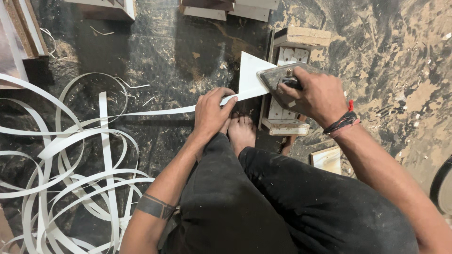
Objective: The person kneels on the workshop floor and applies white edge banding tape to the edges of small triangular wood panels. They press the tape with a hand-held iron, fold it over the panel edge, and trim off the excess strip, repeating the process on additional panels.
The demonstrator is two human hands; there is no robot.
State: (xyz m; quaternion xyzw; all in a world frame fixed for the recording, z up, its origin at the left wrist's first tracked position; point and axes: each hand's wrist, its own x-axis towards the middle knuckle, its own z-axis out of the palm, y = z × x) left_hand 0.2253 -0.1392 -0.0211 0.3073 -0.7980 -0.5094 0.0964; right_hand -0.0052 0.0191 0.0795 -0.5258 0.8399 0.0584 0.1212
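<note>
My right hand (316,92) grips the handle of a grey flat iron (278,77), pressed down on the edge of a white triangular board (249,74). That board stands on a small wooden frame (288,126). My left hand (212,110) pinches a long white edge-banding strip (155,112) against the board's lower edge. The strip runs left from the board toward a heap. My bare foot (242,131) rests on the floor right below the board, between my knees.
A tangled heap of white banding strips (66,178) covers the dark floor at the left. Wooden boards and blocks (226,8) lie along the top edge, a small plank (326,160) by my right knee. Sawdust is scattered over the floor at the right.
</note>
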